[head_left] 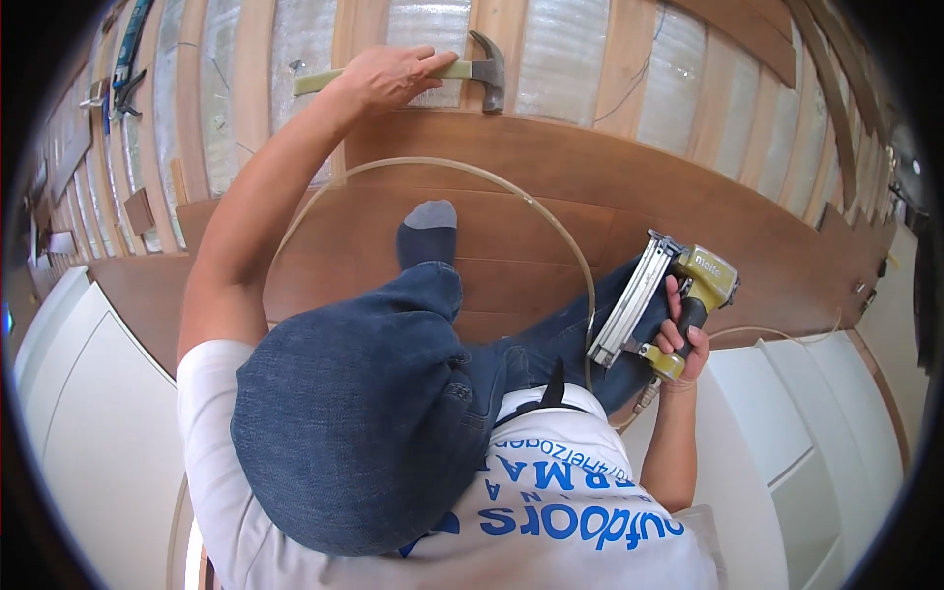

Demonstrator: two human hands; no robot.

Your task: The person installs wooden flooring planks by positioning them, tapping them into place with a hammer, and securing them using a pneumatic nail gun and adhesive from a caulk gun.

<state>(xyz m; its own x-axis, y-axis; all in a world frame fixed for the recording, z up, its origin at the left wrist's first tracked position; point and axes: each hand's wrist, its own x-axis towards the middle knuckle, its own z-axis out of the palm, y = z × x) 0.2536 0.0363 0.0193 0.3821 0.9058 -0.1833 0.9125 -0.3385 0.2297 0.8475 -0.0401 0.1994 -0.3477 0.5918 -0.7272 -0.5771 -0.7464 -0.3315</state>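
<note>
My left hand (393, 77) reaches far forward and grips a claw hammer (487, 72) by its yellow-green handle. The steel head sticks out to the right of my fingers, near the edge of the brown floorboards (551, 147). Whether the hammer rests on the boards or is lifted, I cannot tell. At my right side, my right hand (683, 339) is wrapped round the black grip of a pneumatic nail gun (678, 295) with a yellow-green body and a long silver magazine. The gun is over my leg, tilted, its magazine slanting down to the left.
Wooden joists (492, 29) with silvery sheeting between them lie beyond the boards. A clear air hose (472, 169) loops across the floor around my foot (429, 231). Blue-handled tools (123, 79) lie far left. White panels (88, 393) stand on both sides.
</note>
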